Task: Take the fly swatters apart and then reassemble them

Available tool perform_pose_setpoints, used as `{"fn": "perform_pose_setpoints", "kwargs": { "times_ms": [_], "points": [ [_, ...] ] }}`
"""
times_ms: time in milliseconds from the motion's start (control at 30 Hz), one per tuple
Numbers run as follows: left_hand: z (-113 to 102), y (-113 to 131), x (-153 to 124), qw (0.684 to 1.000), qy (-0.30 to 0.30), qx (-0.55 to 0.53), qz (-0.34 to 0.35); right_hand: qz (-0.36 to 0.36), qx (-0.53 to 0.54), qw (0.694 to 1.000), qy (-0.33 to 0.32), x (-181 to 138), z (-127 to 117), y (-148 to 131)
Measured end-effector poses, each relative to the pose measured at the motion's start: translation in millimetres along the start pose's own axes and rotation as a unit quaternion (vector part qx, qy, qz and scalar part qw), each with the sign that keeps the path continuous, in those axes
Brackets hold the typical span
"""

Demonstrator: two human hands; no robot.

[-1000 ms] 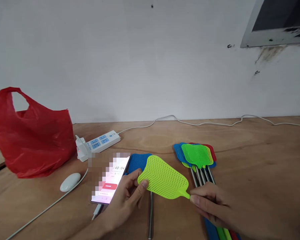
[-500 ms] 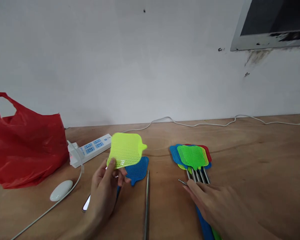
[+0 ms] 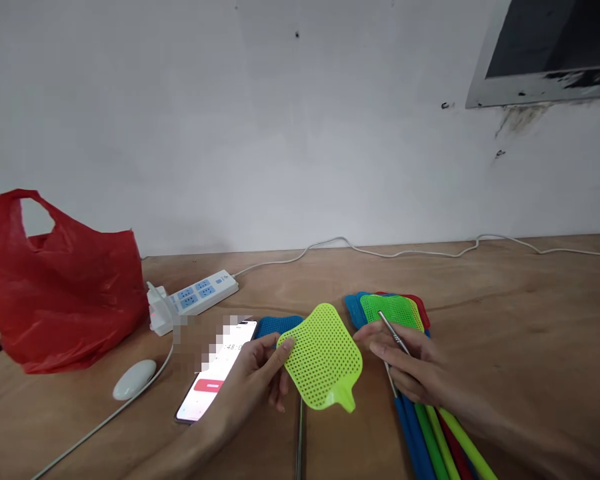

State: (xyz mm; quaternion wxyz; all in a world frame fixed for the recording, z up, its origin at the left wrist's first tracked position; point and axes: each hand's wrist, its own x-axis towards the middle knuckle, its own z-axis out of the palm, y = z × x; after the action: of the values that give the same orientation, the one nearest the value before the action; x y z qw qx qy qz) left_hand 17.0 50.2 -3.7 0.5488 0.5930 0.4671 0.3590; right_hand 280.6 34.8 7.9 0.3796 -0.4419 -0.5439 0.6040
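My left hand (image 3: 260, 373) pinches the edge of a yellow-green mesh fly swatter head (image 3: 323, 360), whose short neck points down and to the right. In my right hand (image 3: 410, 357) is a thin metal rod (image 3: 393, 331), its bare tip tilted up and left. The rod and the swatter head are apart. Under my right hand lies a pile of fly swatters, with a green mesh head (image 3: 387, 308) on top and coloured handles (image 3: 425, 433) toward me. Behind my left hand rests a blue swatter head (image 3: 280, 325). Another metal rod (image 3: 300, 440) lies between my hands.
A lit phone (image 3: 205, 393) lies left of my left forearm. Farther left are a white power strip (image 3: 210, 293) with a plugged-in adapter, a white mouse-shaped object (image 3: 134, 380) beside a cable, and a red plastic bag (image 3: 75, 300). A white cord (image 3: 395, 255) runs along the wall.
My left hand has moved right with the yellow-green head, and its neck has turned from pointing right to pointing down-right. My right hand has tipped the rod upward. The view has shifted slightly.
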Motion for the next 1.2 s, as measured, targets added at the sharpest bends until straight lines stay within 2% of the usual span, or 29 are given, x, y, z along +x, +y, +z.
{"fn": "perform_pose_setpoints", "kwargs": {
  "times_ms": [133, 333, 467, 633, 800, 867, 967, 1000, 1100, 1200],
  "points": [
    [3, -6, 5, 1.0, 0.008, -0.019, 0.012, 0.059, 0.042, 0.997, -0.038, -3, 2, 2],
    [-2, -6, 6, 0.998, 0.042, -0.015, 0.047, 0.056, 0.109, 0.992, 0.006, -3, -1, 0],
    [-20, 3, 12, 0.982, 0.119, 0.101, 0.104, 0.048, 0.116, 0.992, 0.009, 2, -6, 5],
    [-45, 2, 24, 0.961, 0.156, 0.206, 0.097, 0.054, 0.12, 0.99, -0.042, 6, -11, 13],
    [-49, -4, 21, 0.91, 0.221, 0.332, 0.115, 0.058, 0.122, 0.989, -0.062, 10, -11, 14],
    [-42, -7, 17, 0.876, 0.193, 0.413, 0.156, 0.063, 0.115, 0.99, -0.06, 9, -12, 12],
    [-30, -14, 11, 0.811, 0.094, 0.524, 0.241, 0.068, 0.098, 0.992, -0.051, 6, -13, 9],
    [-26, -16, 9, 0.798, 0.061, 0.542, 0.256, 0.065, 0.093, 0.992, -0.048, 5, -13, 8],
    [-20, -22, 6, 0.778, -0.006, 0.573, 0.258, 0.054, 0.088, 0.994, -0.045, 4, -14, 8],
    [-17, -23, 3, 0.773, -0.032, 0.586, 0.24, 0.051, 0.087, 0.993, -0.054, 5, -13, 8]
  ]
}}
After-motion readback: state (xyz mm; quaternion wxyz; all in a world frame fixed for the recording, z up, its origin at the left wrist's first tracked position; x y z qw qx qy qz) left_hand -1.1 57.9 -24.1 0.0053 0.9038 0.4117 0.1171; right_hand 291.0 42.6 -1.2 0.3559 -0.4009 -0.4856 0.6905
